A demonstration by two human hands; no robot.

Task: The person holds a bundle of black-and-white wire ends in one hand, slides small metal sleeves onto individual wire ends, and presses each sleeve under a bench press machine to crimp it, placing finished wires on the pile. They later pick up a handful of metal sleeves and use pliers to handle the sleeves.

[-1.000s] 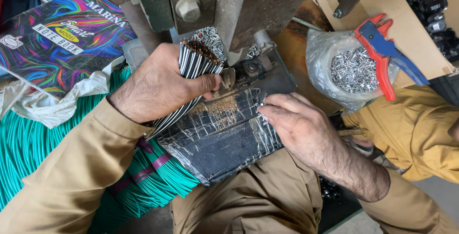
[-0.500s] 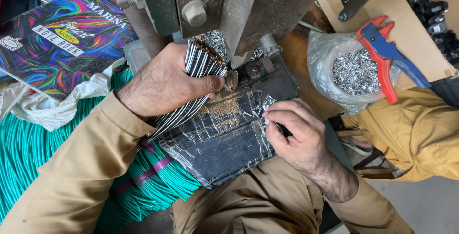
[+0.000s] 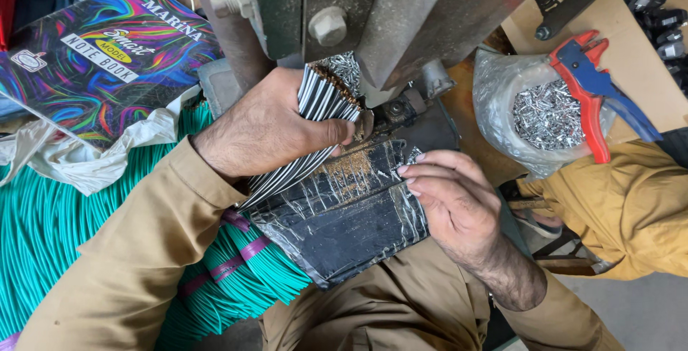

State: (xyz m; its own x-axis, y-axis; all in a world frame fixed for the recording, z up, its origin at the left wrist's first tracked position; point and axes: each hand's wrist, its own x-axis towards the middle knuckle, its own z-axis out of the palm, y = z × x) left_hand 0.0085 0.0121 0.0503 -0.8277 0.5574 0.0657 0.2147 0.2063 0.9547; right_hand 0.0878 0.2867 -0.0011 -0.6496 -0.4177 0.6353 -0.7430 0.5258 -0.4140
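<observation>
Gripping a bundle of striped wires (image 3: pixel 322 118), your left hand (image 3: pixel 269 129) has its fingers wrapped tight around them, their bare ends up beside the grey press (image 3: pixel 401 14). Your right hand (image 3: pixel 451 197) lies on the taped black pad (image 3: pixel 344 215) on your lap, fingers pressed together at its edge, whether pinching something you cannot tell. Green wires (image 3: pixel 50 243) lie under your left arm; a notebook (image 3: pixel 100 57), a bag of metal bits (image 3: pixel 548 114) and red-blue pliers (image 3: pixel 595 86) sit near.

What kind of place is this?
Probably a small workshop. A heavy metal machine stands above the hands, the left hand grips a bundle of wires, and a bag of metal bits sits nearby.
</observation>
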